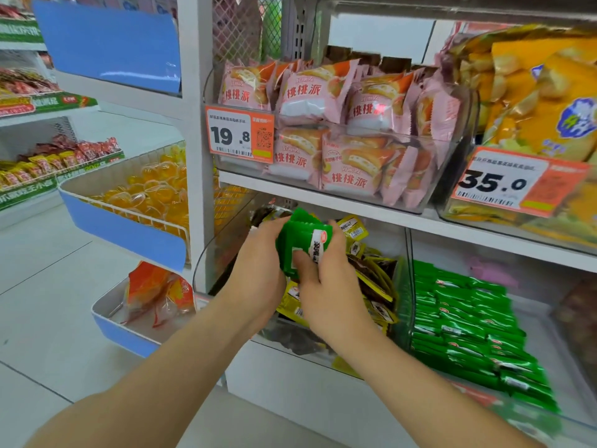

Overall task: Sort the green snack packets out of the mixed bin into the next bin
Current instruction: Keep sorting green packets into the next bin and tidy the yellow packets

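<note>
Both hands hold a stack of green snack packets (300, 237) above the mixed bin (206, 253), a clear bin on the lower shelf with yellow and dark brown packets (371, 279) in it. My left hand (258, 263) grips the stack from the left side. My right hand (326, 279) wraps it from the right, thumb across the front. The neighbouring clear bin (407, 286) to the right is filled with rows of green packets (465, 321).
The shelf above carries a clear bin of pink cake packs (323, 130) and yellow bags (533, 101) with price tags, its edge (355, 210) just over my hands. Wire baskets of orange jellies (148, 192) stand to the left.
</note>
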Demonstrator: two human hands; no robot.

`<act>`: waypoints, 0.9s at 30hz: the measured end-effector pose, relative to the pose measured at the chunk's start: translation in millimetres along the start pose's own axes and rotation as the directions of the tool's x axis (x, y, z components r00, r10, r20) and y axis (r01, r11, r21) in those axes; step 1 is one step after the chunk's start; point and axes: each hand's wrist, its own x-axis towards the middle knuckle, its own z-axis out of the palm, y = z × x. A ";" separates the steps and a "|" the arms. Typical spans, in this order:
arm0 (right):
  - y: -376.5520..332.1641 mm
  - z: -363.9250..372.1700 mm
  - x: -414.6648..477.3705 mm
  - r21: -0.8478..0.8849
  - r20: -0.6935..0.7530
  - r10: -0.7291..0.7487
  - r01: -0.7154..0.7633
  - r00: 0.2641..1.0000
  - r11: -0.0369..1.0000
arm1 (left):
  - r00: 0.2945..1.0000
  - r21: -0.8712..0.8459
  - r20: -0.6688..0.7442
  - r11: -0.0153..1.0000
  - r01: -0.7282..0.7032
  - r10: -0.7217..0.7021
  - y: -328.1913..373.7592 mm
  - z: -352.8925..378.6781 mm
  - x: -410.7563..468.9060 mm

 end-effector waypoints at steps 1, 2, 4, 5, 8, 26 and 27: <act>0.9 -6.5 1.0 -0.003 -0.038 0.017 -0.017 0.999 1.000 | 1.000 0.056 -0.004 0.998 -0.029 0.029 -2.2 3.4 0.5; 3.9 -12.8 2.1 0.000 -0.067 0.030 -0.030 0.997 1.000 | 0.998 0.115 -0.010 0.991 -0.061 0.063 -4.6 6.5 -0.1; 9.5 -25.8 1.5 -0.009 -0.086 0.040 -0.041 0.996 0.999 | 0.995 0.214 -0.010 0.973 -0.090 0.095 -8.7 12.8 -3.9; 10.9 -33.3 0.0 -0.016 -0.079 0.053 -0.055 0.995 0.998 | 0.995 0.251 0.000 0.963 -0.094 0.097 -10.6 15.1 -6.4; 14.3 -57.3 -10.1 0.077 -0.047 0.111 -0.107 0.993 0.991 | 0.990 0.322 0.057 0.936 -0.143 0.131 -15.6 25.2 -11.3; 39.5 -205.0 -54.9 -0.215 0.174 0.130 -0.092 0.976 0.972 | 0.813 0.771 0.495 0.277 -0.573 0.307 -73.3 107.1 -37.6; 42.8 -220.8 -56.7 -0.271 0.187 0.165 -0.110 0.968 0.956 | 0.785 0.764 0.537 0.219 -0.608 0.308 -79.2 111.0 -37.4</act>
